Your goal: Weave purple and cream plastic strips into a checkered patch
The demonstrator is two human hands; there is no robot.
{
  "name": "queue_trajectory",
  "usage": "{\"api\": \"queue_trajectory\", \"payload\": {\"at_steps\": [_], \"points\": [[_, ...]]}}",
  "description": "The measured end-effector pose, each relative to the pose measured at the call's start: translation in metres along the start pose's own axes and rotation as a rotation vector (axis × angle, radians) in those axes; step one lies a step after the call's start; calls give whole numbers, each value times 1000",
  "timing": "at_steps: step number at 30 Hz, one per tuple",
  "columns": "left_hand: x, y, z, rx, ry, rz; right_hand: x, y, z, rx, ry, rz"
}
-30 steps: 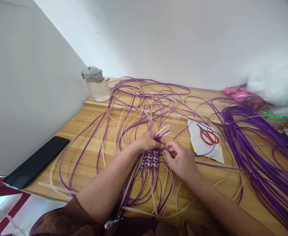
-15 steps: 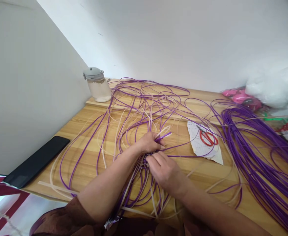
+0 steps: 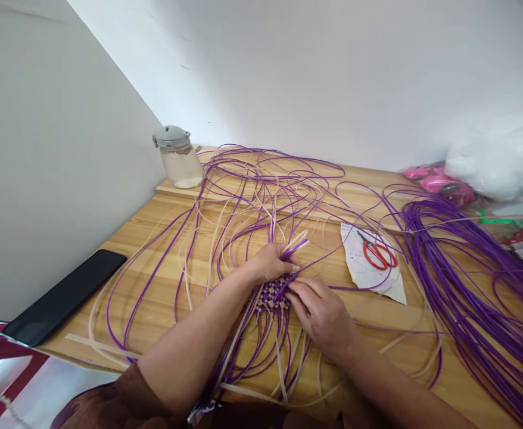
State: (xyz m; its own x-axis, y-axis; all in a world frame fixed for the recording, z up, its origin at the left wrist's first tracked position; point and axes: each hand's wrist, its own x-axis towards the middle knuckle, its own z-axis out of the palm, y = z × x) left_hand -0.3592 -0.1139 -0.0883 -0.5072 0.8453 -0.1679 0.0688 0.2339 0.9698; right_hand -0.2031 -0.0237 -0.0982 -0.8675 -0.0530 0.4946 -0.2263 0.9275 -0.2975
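Between my hands lies a small woven piece point(image 3: 272, 296) in a purple and beige check, with long strips running out on all sides. My left hand point(image 3: 271, 262) is closed at its far edge, and purple and cream strip ends point(image 3: 298, 246) stick up from between the fingers. At the right edge of the weave, my right hand point(image 3: 319, 310) pinches a purple strip point(image 3: 283, 289) with thumb and fingers. The fingertips partly hide the grip. Loose purple and beige strips point(image 3: 265, 351) loop out below the weave.
A jar with a grey lid point(image 3: 180, 158) stands at the back left, and a black phone point(image 3: 67, 295) lies at the left edge. Red-handled scissors point(image 3: 379, 255) rest on a paper point(image 3: 355, 271). A thick purple strip bundle point(image 3: 462, 280) covers the right side, near plastic bags point(image 3: 498, 161).
My right hand has shifted right, off the weave's top, so more of the checked pattern shows. A purple strip now shows at its fingertips. My left hand stays nearly in place.
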Motion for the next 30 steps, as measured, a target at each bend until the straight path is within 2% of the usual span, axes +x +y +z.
{"api": "queue_trajectory", "payload": {"at_steps": [4,8,12,18,21,27,30], "points": [[0,-1,1,156,31,45,-2,2,1,-18,-1,42],[0,1,2,190,56,47,-1,3,0,-29,3,54],[-1,3,4,169,66,41,6,0,0,-41,-13,-7],[1,-1,7,107,75,2,13,-20,8,62,-12,62],[1,-2,5,87,57,5,8,-23,11,108,-62,-6],[0,0,-6,287,24,97,1,-17,11,99,-84,-63],[-3,4,-10,378,-18,84,2,-17,11,94,-81,-81]]}}
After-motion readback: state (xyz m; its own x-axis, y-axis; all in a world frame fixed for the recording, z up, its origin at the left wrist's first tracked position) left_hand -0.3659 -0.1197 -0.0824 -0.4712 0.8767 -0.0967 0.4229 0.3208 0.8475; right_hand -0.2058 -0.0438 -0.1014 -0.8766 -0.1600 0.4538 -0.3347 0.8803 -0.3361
